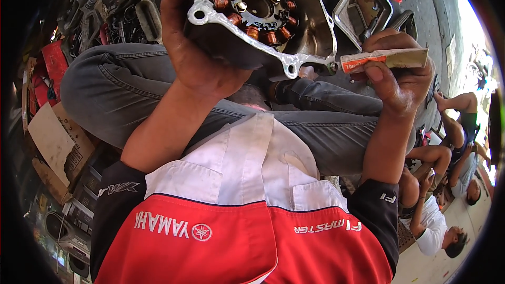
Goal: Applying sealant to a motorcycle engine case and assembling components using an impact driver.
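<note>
1. Gripping an engine cover [310, 31] w/ copper stator coils [252, 5], left hand [197, 58] is wrapped tight around its left edge, above lap.
2. Right hand [397, 76] pinches small sealant tube [386, 59], nozzle touching cover's rim.
3. Metal tray [342, 8] behind.

I find little free room around the engine cover [273, 37]. Its underside sits close above my raised knee [158, 84], so no passage there. My left hand [197, 58] blocks the cover's left edge; my right hand [400, 81] and the sealant tube [386, 59] close off its lower right corner. Left of the cover, heaped metal parts [121, 18] obstruct. Right of the cover, a chrome-framed part [363, 8] stands in the way; bare floor [428, 26] beyond it lies open.
</note>
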{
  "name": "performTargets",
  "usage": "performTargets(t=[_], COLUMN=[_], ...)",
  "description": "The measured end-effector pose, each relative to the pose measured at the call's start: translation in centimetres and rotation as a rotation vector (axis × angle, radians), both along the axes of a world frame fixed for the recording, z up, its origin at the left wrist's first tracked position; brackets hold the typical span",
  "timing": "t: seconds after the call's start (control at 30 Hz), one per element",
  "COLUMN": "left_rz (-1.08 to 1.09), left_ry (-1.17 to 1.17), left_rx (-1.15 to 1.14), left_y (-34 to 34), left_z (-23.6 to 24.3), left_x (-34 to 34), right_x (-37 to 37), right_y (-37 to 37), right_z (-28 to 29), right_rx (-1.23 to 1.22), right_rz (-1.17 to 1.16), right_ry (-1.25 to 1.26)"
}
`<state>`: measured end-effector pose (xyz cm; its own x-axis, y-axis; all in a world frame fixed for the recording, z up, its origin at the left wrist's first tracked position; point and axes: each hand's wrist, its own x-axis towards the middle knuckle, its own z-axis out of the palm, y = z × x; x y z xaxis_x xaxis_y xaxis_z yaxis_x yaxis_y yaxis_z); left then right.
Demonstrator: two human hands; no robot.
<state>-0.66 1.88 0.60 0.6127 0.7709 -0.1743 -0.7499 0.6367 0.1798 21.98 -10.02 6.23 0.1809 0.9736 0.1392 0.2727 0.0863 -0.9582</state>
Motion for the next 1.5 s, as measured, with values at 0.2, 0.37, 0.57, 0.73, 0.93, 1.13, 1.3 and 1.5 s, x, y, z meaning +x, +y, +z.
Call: performTargets(t=[0.2,0.37,0.57,0.73,0.93,1.13,1.3,1.5], left_rz=[0.117,0.117,0.010,0.024,-0.009,0.009,-0.003,0.052], left_ry=[0.112,0.031,0.164,0.187,0.130,0.096,0.094,0.224], left_rx=[0.036,0.082,0.090,0.048,0.002,-0.007,-0.001,-0.012], left_y=[-0.2,0.0,0.3,0.3,0.4,0.3,0.3,0.2], left_z=[-0.5,-0.6,-0.5,-0.1,0.0,0.0,-0.1,0.7], left_x=[-0.4,-0.3,-0.7,-0.3,-0.1,0.0,-0.3,0.1], right_x=[0.4,-0.9,-1.2,-1.9,-1.8,-2.0,-2.3,-1.6], right_y=[0.2,-0.2,0.4,0.6,0.5,0.5,0.8,1.1], right_z=[-0.8,-0.4,-0.2,0.2,0.4,0.4,0.5,0.5], right_rx=[0.152,0.110,0.080,0.071,0.073,0.109,0.113,0.220], right_rz=[0.021,-0.025,-0.046,-0.081,-0.058,-0.114,-0.094,0.014], right_ry=[-0.124,-0.053,-0.268,-0.331,-0.413,-0.413,-0.441,-0.533])
